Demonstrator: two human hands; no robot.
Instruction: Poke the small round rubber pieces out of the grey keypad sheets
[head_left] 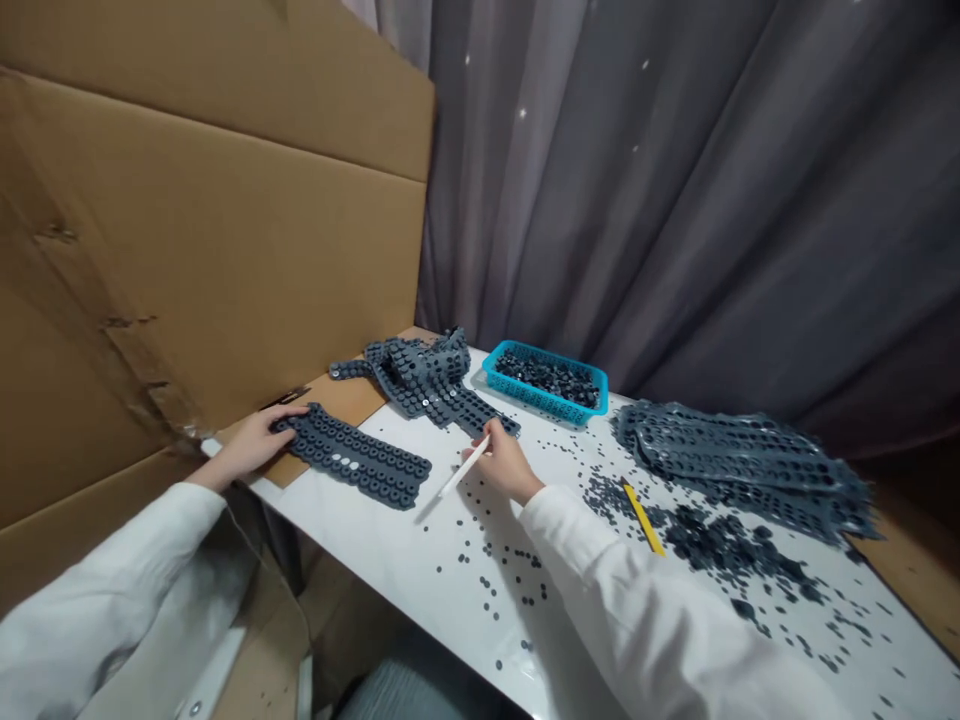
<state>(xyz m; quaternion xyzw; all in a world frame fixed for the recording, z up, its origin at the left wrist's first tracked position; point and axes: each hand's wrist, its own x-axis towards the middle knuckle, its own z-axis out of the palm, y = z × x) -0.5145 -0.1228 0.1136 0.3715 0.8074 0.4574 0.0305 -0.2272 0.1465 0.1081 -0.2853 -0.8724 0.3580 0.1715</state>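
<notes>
My left hand [256, 445] grips the left end of a dark grey strip [375, 462] of moulded rubber-like rings, which lies near the table's left edge. Several small white spots show along the strip's middle. In my right hand [506, 468] is a slim white pen-like stick [463, 470], slanting down to the left. Its lower tip is just right of the strip, apart from it as far as I can see. Behind my right hand a heap of similar ringed strips [420, 370] is piled up.
A blue basket [559, 402] of small black parts stands at the back. To the right are stacked perforated sheets [735, 455], a yellow cutter-like tool [643, 518] and loose black scraps [731, 550]. Small black discs dot the white table [397, 545]. Cardboard [247, 230] walls the left side.
</notes>
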